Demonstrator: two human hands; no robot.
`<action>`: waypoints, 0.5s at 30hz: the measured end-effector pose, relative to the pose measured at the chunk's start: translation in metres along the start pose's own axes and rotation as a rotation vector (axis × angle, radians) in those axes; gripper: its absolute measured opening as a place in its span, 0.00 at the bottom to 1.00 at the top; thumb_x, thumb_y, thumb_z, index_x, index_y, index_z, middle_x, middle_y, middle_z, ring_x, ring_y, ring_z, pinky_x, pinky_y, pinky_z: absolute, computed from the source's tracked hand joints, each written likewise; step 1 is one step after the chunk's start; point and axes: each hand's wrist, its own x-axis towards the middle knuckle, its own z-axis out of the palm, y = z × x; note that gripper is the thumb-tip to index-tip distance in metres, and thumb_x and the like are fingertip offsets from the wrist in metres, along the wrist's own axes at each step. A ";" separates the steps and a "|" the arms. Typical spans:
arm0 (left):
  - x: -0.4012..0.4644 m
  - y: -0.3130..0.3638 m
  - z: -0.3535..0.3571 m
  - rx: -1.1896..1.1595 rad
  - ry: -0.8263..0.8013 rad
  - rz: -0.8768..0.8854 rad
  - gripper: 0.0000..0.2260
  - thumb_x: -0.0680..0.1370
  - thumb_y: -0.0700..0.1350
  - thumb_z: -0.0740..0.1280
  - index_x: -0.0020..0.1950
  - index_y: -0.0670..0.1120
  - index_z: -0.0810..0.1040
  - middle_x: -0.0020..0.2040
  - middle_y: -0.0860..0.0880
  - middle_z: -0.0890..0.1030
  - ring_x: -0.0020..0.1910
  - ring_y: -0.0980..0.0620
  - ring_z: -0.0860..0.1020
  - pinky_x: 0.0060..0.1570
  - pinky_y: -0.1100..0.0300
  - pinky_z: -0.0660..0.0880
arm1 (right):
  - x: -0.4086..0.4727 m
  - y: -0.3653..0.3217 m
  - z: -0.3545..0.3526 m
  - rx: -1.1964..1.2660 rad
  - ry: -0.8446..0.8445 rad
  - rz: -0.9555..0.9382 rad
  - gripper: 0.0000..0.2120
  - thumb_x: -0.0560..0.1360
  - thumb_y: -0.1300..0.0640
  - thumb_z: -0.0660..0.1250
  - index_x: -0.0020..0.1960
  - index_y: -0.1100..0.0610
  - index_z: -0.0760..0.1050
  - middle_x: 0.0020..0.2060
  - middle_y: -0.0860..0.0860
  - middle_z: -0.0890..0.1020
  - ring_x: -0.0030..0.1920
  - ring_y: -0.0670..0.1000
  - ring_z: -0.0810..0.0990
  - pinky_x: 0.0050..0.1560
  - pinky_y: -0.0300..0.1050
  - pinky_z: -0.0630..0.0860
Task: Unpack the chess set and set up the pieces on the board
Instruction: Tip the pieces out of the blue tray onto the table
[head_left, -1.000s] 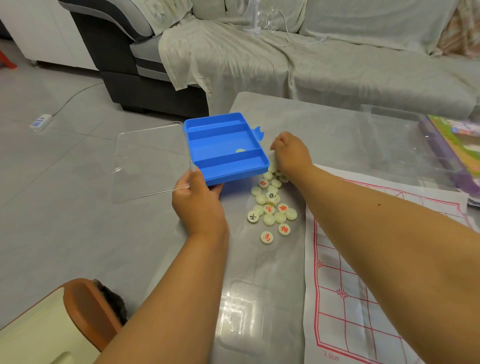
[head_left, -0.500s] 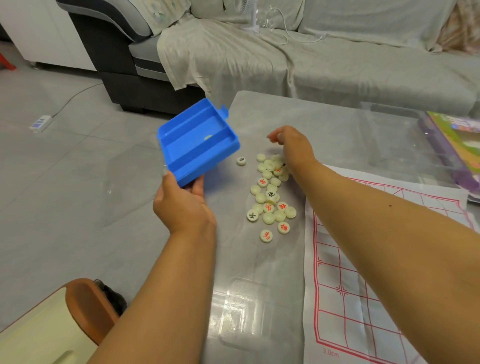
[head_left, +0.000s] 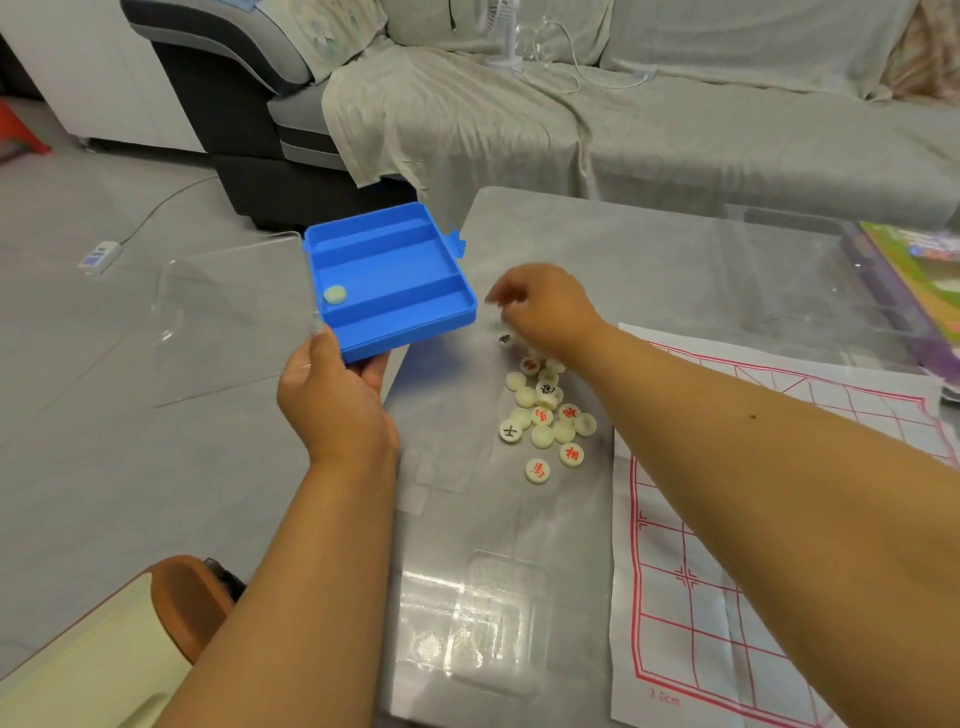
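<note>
My left hand (head_left: 332, 400) grips the near edge of a blue plastic tray box (head_left: 389, 280), held level off the table's left side, with its clear lid (head_left: 228, 312) hinged open to the left. One pale round piece (head_left: 334, 294) lies in the box's middle slot. A heap of cream chess discs (head_left: 545, 415) with red and black characters lies on the glass table (head_left: 649, 260). Just above the heap's far end is my right hand (head_left: 545, 312), blurred, fingers curled downward; whether it holds a piece is hidden. The paper board (head_left: 753, 519) with red grid lies to the right.
A clear plastic container (head_left: 810, 280) and a purple game box (head_left: 914, 291) sit at the table's far right. A covered sofa (head_left: 623, 119) stands behind the table. A power strip (head_left: 98, 255) lies on the floor at left, and a brown chair edge (head_left: 182, 597) shows at bottom left.
My left hand tipped the blue box up on its side, then brought it back level; the remaining piece slid to the box's left end. My right hand lifted slightly off the heap.
</note>
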 end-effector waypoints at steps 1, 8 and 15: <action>-0.001 -0.002 0.001 0.014 -0.010 -0.009 0.09 0.81 0.42 0.61 0.48 0.41 0.79 0.46 0.44 0.83 0.48 0.48 0.83 0.46 0.53 0.81 | -0.001 -0.005 -0.006 0.146 0.178 0.034 0.11 0.69 0.64 0.62 0.46 0.55 0.80 0.41 0.48 0.80 0.44 0.49 0.77 0.46 0.41 0.72; -0.014 -0.015 0.009 0.118 -0.139 -0.058 0.09 0.82 0.41 0.60 0.51 0.41 0.79 0.47 0.44 0.83 0.48 0.49 0.83 0.47 0.54 0.81 | -0.006 -0.062 -0.023 -0.044 -0.060 -0.313 0.17 0.74 0.60 0.63 0.62 0.55 0.75 0.55 0.48 0.78 0.55 0.47 0.75 0.55 0.36 0.67; -0.024 -0.020 0.014 0.182 -0.212 -0.068 0.09 0.82 0.41 0.59 0.53 0.40 0.78 0.46 0.44 0.82 0.48 0.49 0.82 0.49 0.52 0.80 | -0.009 -0.067 -0.011 -0.173 -0.294 -0.302 0.18 0.75 0.58 0.66 0.64 0.56 0.74 0.58 0.51 0.78 0.56 0.48 0.76 0.53 0.35 0.68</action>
